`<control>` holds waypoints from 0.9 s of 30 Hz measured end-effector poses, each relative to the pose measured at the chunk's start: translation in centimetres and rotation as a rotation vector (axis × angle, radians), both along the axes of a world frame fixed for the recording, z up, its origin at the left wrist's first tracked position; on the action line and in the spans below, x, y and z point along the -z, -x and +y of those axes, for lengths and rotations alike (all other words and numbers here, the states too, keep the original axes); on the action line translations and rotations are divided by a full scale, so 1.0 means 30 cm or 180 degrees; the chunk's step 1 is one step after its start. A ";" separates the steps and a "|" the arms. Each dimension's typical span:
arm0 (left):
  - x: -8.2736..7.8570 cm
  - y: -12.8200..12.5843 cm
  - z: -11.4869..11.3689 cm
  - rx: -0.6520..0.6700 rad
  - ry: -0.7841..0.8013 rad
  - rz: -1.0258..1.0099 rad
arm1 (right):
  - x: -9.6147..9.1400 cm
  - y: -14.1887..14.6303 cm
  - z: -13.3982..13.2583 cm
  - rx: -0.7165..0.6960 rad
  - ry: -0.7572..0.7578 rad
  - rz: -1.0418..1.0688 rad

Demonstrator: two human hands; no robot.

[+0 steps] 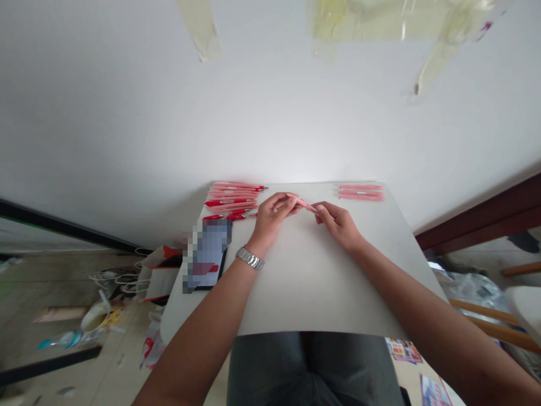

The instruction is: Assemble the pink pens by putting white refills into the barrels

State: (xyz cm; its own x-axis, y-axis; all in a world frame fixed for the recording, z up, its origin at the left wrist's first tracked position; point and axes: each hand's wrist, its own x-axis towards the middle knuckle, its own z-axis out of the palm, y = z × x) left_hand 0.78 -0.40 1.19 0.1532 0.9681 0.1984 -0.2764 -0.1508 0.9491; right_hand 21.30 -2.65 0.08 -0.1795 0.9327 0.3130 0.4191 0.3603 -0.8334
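Both hands meet over the middle of the table, holding one pink pen (305, 203) between them. My left hand (274, 213), with a metal watch (249, 257) on its wrist, pinches the pen's upper left end. At the lower right end, the thumb and fingers of my right hand (337, 222) are closed on it. Left of my left hand lies a pile of pink and red pens (232, 197), some with dark tips. Several pink pens (361, 193) rest side by side at the back right. The pen's ends are partly hidden by my fingers.
The white table (321, 293) stands against a white wall (279, 113) with yellowed tape (380, 22). A tablet-like device (211, 254), partly blurred out, lies at the left edge. Bags and a bottle (63, 339) are on the floor to the left; a wooden-legged chair (486, 321) stands right.
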 end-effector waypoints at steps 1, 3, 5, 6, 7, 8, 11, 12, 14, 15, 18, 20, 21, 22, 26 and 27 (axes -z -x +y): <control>-0.001 0.000 -0.001 0.0031 0.0003 0.0032 | -0.002 0.001 0.000 -0.0019 -0.0008 -0.0090; -0.002 -0.002 -0.003 0.0052 0.0005 0.0050 | 0.001 0.004 0.002 0.0016 -0.0061 -0.0127; 0.001 -0.003 -0.002 0.0029 0.0014 0.0021 | 0.009 0.007 0.004 0.0076 -0.0098 -0.0014; 0.003 -0.004 -0.002 0.0007 0.0020 -0.0004 | 0.012 0.008 0.004 0.0097 -0.0099 0.0048; 0.005 -0.004 -0.001 -0.0009 0.0026 -0.0027 | 0.013 0.008 0.003 0.0104 -0.0085 0.0085; 0.007 -0.004 0.000 0.0001 0.0034 -0.0040 | 0.012 0.008 0.002 0.0095 -0.0069 0.0089; 0.008 -0.002 0.001 0.0074 0.0039 -0.0020 | 0.002 0.007 -0.002 -0.0010 -0.0026 -0.0039; 0.008 -0.001 0.001 0.0096 0.0040 -0.0001 | 0.000 0.007 -0.002 -0.0041 -0.0034 -0.0082; 0.006 -0.001 0.000 0.0102 0.0033 0.0017 | 0.000 0.008 0.000 -0.0012 -0.0089 -0.0106; 0.006 -0.002 -0.001 0.0091 0.0027 0.0010 | 0.003 0.008 0.002 0.0038 -0.0113 -0.0087; 0.006 -0.003 -0.002 0.0061 0.0016 -0.0021 | 0.013 0.010 0.003 0.0127 -0.0113 -0.0042; 0.004 -0.002 -0.002 0.0066 0.0022 -0.0006 | 0.011 0.009 0.002 0.0076 -0.0083 -0.0130; 0.003 -0.002 -0.003 0.0081 0.0023 0.0016 | 0.009 0.009 0.001 0.0030 -0.0094 -0.0176; 0.001 -0.001 -0.004 0.0108 0.0021 0.0042 | 0.006 0.008 0.001 -0.0026 -0.0119 -0.0211; 0.000 -0.002 -0.004 0.0113 0.0006 0.0057 | 0.015 0.008 0.008 -0.0026 -0.0216 -0.0223; 0.002 -0.003 -0.004 0.0083 0.0009 0.0045 | 0.021 0.009 0.010 0.0033 -0.0195 -0.0207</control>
State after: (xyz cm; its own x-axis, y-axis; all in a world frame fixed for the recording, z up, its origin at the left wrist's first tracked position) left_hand 0.87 -0.52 1.14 0.1810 0.9643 0.1934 -0.2668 -0.1411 0.9534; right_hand 21.04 -2.35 -0.55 -0.1918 0.9141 0.3574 0.4755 0.4051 -0.7809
